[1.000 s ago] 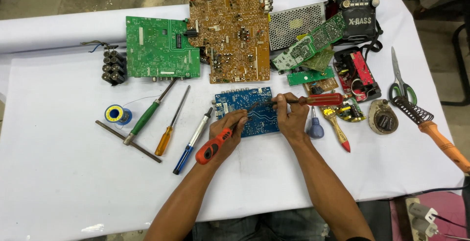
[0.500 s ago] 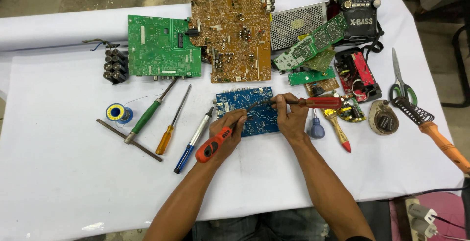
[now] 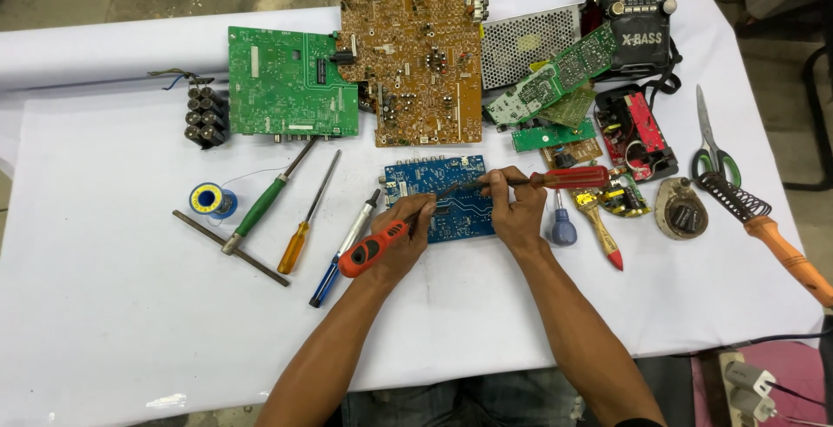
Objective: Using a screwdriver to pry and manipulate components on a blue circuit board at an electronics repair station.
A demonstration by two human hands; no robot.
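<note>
Matt white cloth [image 3: 113,323] — glossy plastic orange handle [image 3: 371,251].

Both forearms angle inward, left hand [image 3: 401,234] and right hand [image 3: 514,210] with fingers curled.

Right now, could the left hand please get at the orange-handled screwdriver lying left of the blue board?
Probably yes. The orange-handled screwdriver lies uncovered on the white cloth just left of the left hand, but that hand's grip is full with a red-handled tool, which it must put down.

Blue circuit board [image 3: 438,186] partly hidden under both hands [image 3: 408,227]. Tool tips there too small to tell. Orange-handled soldering iron [image 3: 785,253] cut off at right edge.
</note>
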